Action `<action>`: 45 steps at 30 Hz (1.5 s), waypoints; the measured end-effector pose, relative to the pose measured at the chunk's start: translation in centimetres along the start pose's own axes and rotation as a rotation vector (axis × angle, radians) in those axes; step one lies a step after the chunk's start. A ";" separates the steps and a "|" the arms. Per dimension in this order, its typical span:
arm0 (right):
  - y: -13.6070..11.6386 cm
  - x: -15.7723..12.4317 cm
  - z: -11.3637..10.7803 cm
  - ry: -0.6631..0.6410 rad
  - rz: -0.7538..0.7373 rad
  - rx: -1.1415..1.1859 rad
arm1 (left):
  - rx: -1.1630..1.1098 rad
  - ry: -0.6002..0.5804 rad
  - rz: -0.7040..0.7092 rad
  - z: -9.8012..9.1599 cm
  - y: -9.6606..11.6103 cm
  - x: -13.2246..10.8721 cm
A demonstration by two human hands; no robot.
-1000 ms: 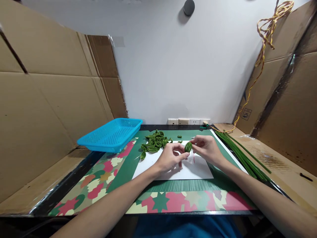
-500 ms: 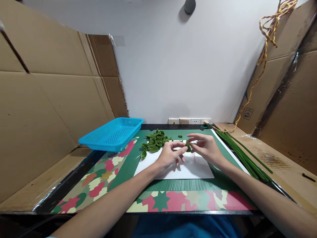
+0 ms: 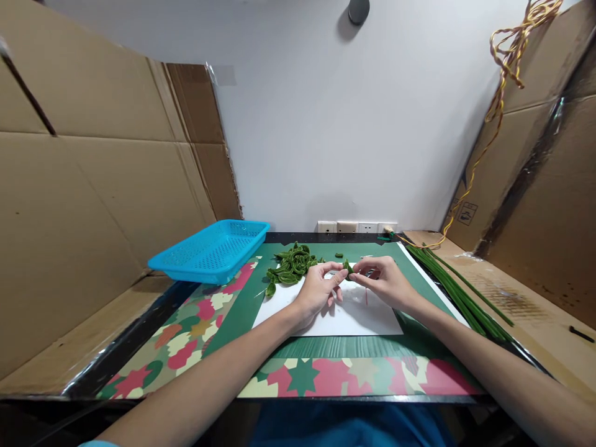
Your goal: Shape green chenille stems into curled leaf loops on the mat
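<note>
Over a white sheet of paper [image 3: 344, 320], my left hand [image 3: 321, 288] pinches a small green pipe-cleaner leaf [image 3: 347, 268] between thumb and fingers. The thumb and fingertips of my right hand [image 3: 384, 279] close on the same leaf from the right. Fingers hide much of its shape. Just left of my left hand lies a pile of green pipe-cleaner leaves [image 3: 294, 264], with a single leaf [image 3: 270, 289] at its near edge. A short green piece [image 3: 339, 255] rests on the mat behind my hands. Below my right hand, a thin red line shows on the paper.
A blue perforated basket [image 3: 209, 248] stands at the left. Long green pipe cleaners [image 3: 459, 292] lie along the right side. The green mat [image 3: 326, 347] has a patterned border. Cardboard panels flank both sides; power sockets [image 3: 347, 228] and a yellow twisted cord [image 3: 475, 167] are at the back.
My right hand has moved slightly left and its fingertips have closed onto the leaf. The leaf has shifted a little left and up between my hands.
</note>
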State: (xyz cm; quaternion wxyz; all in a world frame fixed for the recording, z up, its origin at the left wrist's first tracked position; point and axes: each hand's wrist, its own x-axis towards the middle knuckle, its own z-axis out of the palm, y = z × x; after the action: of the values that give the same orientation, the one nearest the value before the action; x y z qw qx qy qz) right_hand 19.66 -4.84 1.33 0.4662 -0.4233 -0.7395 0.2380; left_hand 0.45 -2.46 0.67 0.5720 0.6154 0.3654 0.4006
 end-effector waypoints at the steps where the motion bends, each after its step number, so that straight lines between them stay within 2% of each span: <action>1: 0.0 0.0 0.0 -0.011 0.004 0.009 | 0.008 -0.020 -0.004 0.0 0.0 0.0; 4: 0.5 0.1 0.1 -0.043 0.028 0.071 | 0.019 -0.051 0.003 -0.2 -0.1 0.1; 11: 1.8 0.4 0.6 -0.081 0.143 0.393 | -0.050 -0.103 0.015 -0.3 -0.3 0.4; 20: 1.2 0.2 0.6 -0.116 0.228 0.507 | -0.112 -0.150 -0.020 -0.3 0.1 0.2; 24: 1.7 0.2 0.5 -0.140 0.264 0.574 | -0.128 -0.123 -0.034 -0.2 0.4 0.1; 30: 1.6 0.6 0.3 -0.007 0.237 0.596 | -0.102 -0.056 -0.012 0.1 0.7 0.0; 38: 2.1 1.0 0.5 -0.073 0.245 0.665 | -0.036 0.025 0.003 -0.2 0.8 0.3; 45: 2.1 0.9 -0.1 -0.143 0.234 0.620 | 0.012 0.004 0.016 -0.3 0.5 0.5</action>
State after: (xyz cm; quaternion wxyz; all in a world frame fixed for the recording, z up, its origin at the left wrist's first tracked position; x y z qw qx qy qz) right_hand 20.40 -2.98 0.18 0.4890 -0.3258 -0.6093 0.5325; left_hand 0.38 -1.88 1.23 0.5643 0.6211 0.3641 0.4041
